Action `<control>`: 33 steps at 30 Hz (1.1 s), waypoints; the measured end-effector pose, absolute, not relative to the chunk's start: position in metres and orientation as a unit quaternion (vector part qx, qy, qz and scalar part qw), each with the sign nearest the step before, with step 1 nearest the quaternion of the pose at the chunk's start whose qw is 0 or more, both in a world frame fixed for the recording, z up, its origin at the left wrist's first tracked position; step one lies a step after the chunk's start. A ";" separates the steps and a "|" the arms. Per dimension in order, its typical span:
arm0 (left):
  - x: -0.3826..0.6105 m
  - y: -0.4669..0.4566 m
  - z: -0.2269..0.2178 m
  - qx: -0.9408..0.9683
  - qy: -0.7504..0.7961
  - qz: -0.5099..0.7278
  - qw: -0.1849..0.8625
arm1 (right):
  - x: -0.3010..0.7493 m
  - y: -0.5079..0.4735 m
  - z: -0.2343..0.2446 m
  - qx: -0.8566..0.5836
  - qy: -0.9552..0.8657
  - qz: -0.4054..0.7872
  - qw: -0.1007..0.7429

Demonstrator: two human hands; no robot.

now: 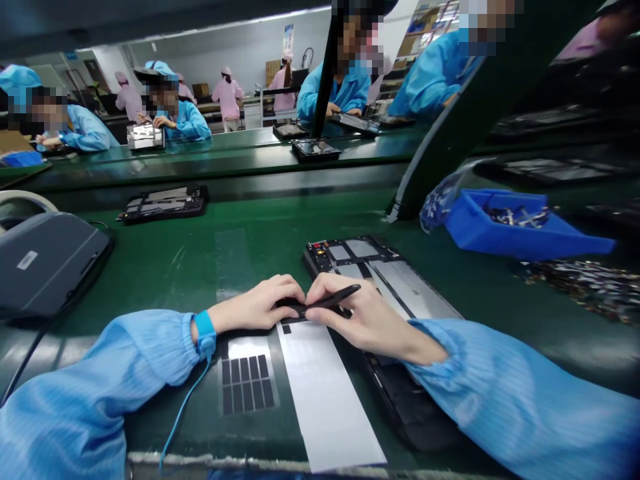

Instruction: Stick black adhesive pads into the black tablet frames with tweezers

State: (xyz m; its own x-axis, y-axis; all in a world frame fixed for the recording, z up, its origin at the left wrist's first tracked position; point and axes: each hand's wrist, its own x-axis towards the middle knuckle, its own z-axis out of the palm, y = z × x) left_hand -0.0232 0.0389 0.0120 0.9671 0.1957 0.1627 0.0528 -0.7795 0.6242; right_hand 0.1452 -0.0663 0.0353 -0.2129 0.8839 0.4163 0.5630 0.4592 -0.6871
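Black tool [343, 294] pinched in right hand [373, 317], seemingly working at twelve o'clock on paper [325, 393]; left hand [263, 301], can't tell; next wants steadiness.

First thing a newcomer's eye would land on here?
Probably the two hands meeting mid-frame: the right hand holds a black pen-like tool, with the left hand close beside it at the top of a long white strip. Next, likely the bright blue bin of small parts at right, beyond the opened device that lies partly under the right forearm.
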 end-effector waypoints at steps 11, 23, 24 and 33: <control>-0.019 0.038 0.012 0.924 0.052 0.122 0.360 | 0.131 -0.064 0.031 -0.466 -0.766 0.251 0.366; -0.018 0.039 0.009 0.928 0.059 0.109 0.351 | 0.132 -0.069 0.030 -0.475 -0.766 0.211 0.379; -0.018 0.039 0.009 0.928 0.058 0.111 0.350 | 0.132 -0.069 0.030 -0.476 -0.766 0.208 0.379; -0.018 0.038 0.010 0.929 0.065 0.111 0.346 | 0.132 -0.066 0.029 -0.508 -0.729 0.283 0.362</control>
